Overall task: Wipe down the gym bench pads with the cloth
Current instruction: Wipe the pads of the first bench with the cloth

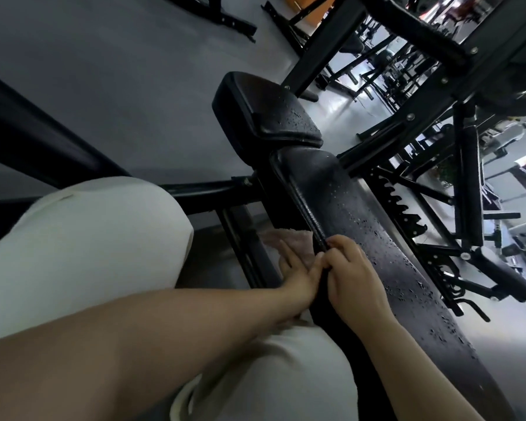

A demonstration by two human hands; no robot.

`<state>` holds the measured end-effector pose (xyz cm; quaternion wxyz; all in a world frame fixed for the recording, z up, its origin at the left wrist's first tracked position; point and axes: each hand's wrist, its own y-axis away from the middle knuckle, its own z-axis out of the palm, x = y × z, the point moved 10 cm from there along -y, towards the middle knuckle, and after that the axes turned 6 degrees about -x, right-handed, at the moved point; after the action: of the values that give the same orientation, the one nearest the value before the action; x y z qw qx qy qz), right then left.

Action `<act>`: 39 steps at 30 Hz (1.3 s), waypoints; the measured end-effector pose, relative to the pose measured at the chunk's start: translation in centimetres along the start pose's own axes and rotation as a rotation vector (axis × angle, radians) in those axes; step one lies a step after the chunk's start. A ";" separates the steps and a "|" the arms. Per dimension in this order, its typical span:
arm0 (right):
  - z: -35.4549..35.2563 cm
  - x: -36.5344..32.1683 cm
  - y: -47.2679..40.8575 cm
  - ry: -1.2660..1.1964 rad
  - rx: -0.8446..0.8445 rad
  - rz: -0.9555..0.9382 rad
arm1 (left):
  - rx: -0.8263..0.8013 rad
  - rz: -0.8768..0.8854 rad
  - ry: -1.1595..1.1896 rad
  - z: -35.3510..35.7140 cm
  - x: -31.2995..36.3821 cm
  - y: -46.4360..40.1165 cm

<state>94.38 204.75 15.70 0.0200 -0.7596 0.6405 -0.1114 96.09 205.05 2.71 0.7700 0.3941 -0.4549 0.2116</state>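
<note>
Long black back pad [374, 238] of the bench, shiny, dotted with water drops, small black seat pad [264, 110] at its far end, also wet, pale pink cloth [286, 241] pressed against the long pad's left edge

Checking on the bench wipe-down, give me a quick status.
Left hand flat, pressing cloth against side of long pad. Right hand gripping pad edge. Droplets across long pad and short pad. Nothing blocking.
</note>
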 end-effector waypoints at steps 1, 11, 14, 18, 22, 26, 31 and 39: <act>0.0 0.1 -0.4 0.005 0.004 0.009 | 0.024 0.026 0.021 0.1 0.1 0.0; 0.2 0.6 -5.1 -0.121 0.022 0.165 | 0.288 0.234 0.285 -4.5 3.2 -1.0; 0.4 0.7 -6.5 -0.137 0.035 0.202 | 0.314 0.322 0.243 -5.9 4.9 -0.8; 0.6 0.4 -7.9 -0.137 0.047 0.263 | 0.373 0.309 0.232 -9.0 6.2 -2.0; 1.1 1.3 -8.4 -0.148 0.039 0.399 | 0.338 0.308 0.009 -11.1 8.0 -4.4; 1.6 1.8 -7.9 -0.230 0.031 0.513 | 0.356 0.291 -0.088 -13.4 8.9 -5.9; 1.5 1.8 -7.8 -0.247 0.019 0.544 | 0.246 0.309 -0.286 -14.2 10.8 -7.1; 1.4 1.4 -7.6 -0.251 0.019 0.557 | 0.291 0.357 -0.330 -14.8 11.9 -7.2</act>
<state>102.26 204.54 15.90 0.1355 -0.5625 0.8155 -0.0129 114.80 212.24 5.95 0.5714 0.4432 -0.6013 0.3399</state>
